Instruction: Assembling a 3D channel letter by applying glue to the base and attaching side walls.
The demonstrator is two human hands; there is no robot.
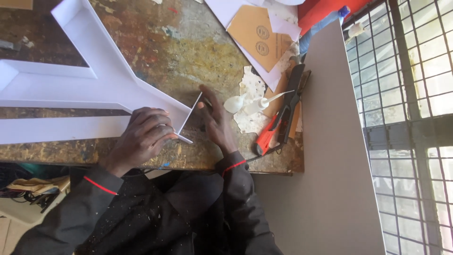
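The white channel letter [94, 80], a large open form of thin sheet walls on a flat back, lies across the left half of the bench [188, 52]. Its near end sits at the bench's front edge, where a narrow white end strip [190, 113] stands on edge against it.

Left hand [141, 137]: grip closed over the letter's end wall and the lower corner of the strip. Right hand [214, 118]: flat and open, palm against the strip's outer face, holding nothing.

Handling judgement: the sheet looks light, smooth and fairly stiff, but the thin walls would likely flex or crack at joints. Best held by the wall edges near a corner, not by the long unsupported arms.

Surroundings: a small white glue bottle [255, 105] with a long nozzle lies just beside the right hand, on torn paper. A red-and-black utility knife [271, 132] lies beyond it. Brown card [259, 38] rests further back. A grey board [330, 141] leans along the bench's right side, before a barred window [410, 94].
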